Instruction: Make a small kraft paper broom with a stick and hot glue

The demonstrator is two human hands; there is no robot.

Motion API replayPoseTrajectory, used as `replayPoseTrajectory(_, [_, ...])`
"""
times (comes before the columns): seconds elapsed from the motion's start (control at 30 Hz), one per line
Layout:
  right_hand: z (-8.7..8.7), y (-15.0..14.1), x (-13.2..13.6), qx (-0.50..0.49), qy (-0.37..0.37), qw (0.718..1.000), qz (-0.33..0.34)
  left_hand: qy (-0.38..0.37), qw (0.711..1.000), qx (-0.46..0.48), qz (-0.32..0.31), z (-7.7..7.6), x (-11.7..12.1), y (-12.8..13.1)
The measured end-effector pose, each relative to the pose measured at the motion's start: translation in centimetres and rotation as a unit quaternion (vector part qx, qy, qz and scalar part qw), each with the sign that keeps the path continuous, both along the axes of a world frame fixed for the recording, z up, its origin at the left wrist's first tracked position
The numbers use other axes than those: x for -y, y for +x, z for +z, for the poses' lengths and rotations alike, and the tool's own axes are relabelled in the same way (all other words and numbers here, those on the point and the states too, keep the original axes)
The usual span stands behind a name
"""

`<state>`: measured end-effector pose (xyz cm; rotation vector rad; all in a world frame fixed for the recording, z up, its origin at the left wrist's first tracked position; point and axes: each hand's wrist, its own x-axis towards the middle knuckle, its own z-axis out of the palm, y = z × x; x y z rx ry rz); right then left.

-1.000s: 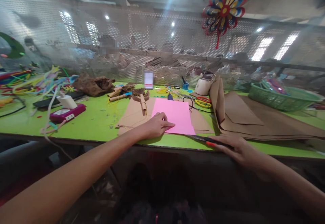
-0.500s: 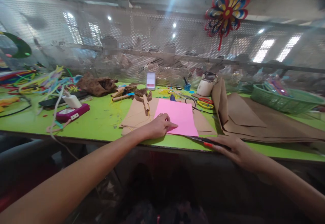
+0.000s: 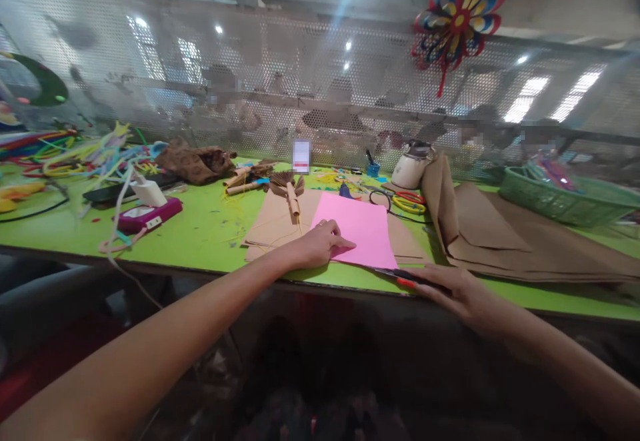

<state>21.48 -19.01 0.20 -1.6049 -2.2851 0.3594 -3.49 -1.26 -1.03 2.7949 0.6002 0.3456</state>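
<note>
A pink paper sheet (image 3: 367, 228) lies over brown paper sheets (image 3: 273, 218) at the near side of the green table. My left hand (image 3: 323, 241) presses on its near left part, forefinger stretched out and the other fingers curled. My right hand (image 3: 450, 288) is closed around a dark-handled blade (image 3: 397, 273); whether it is scissors or a knife I cannot tell. Its thin metal part points left along the sheet's near edge. Something orange-red shows by my right thumb. A small brown paper figure (image 3: 293, 200) with a fanned top rests just left of the pink sheet.
Folded brown paper (image 3: 490, 228) and a green basket (image 3: 555, 198) are on the right. Behind stand a white jug (image 3: 411, 166) and a phone (image 3: 301, 156). A purple power strip (image 3: 150, 215) with a white cable sits left. A perforated screen (image 3: 280, 61) rises behind the table.
My right hand and the blade have moved slightly left along the pink sheet's near edge. My left hand keeps its place on the sheet. The whole view has shifted a little.
</note>
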Motion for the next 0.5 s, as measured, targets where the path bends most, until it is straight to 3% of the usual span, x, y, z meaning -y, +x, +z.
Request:
replayPoseTrajectory(0.23, [0.8,-0.2,-0.5,-0.008,0.0,1.0,-0.001,-0.022,0.999,-0.001,0.027,0.6,0.1,0.2])
replayPoseTrajectory(0.33, [1.3,0.1,-1.1,0.001,-0.003,1.0,0.007,-0.016,0.998,-0.02,0.051,1.4,0.2,0.6])
replayPoseTrajectory(0.5, [1.9,1.3,-1.2,0.01,-0.026,0.999,0.027,-0.035,0.996,-0.074,0.033,2.9,0.4,1.2])
